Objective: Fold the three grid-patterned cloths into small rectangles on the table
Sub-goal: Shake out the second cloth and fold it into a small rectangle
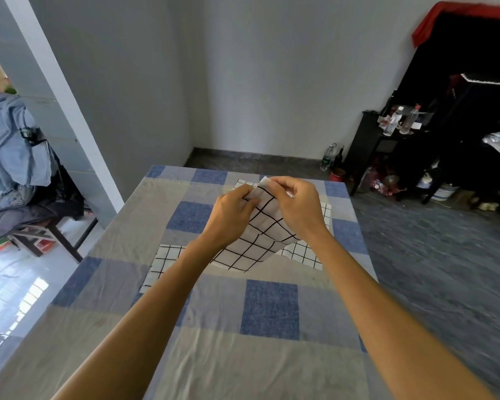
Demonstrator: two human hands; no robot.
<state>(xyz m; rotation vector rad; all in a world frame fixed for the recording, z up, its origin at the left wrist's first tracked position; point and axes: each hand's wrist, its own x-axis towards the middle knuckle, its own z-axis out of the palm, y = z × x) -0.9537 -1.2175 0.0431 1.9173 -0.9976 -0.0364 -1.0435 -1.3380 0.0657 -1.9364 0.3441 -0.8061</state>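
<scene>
A white cloth with a wide black grid (257,238) hangs lifted above the table, its lower edge drooping toward the tabletop. My left hand (231,213) pinches its upper edge on the left, and my right hand (296,206) pinches the same edge on the right, the two hands close together. A second cloth with a finer grid (163,262) lies flat on the table at the left, partly under my left forearm. A third fine-grid cloth (309,254) lies flat behind and to the right of the lifted one, mostly hidden by it.
The table (272,307) wears a blue, grey and beige checked cover. A chair piled with clothes (18,157) stands to the left. Dark furniture with bottles (399,122) fills the right back corner, and bottles (328,157) stand on the floor.
</scene>
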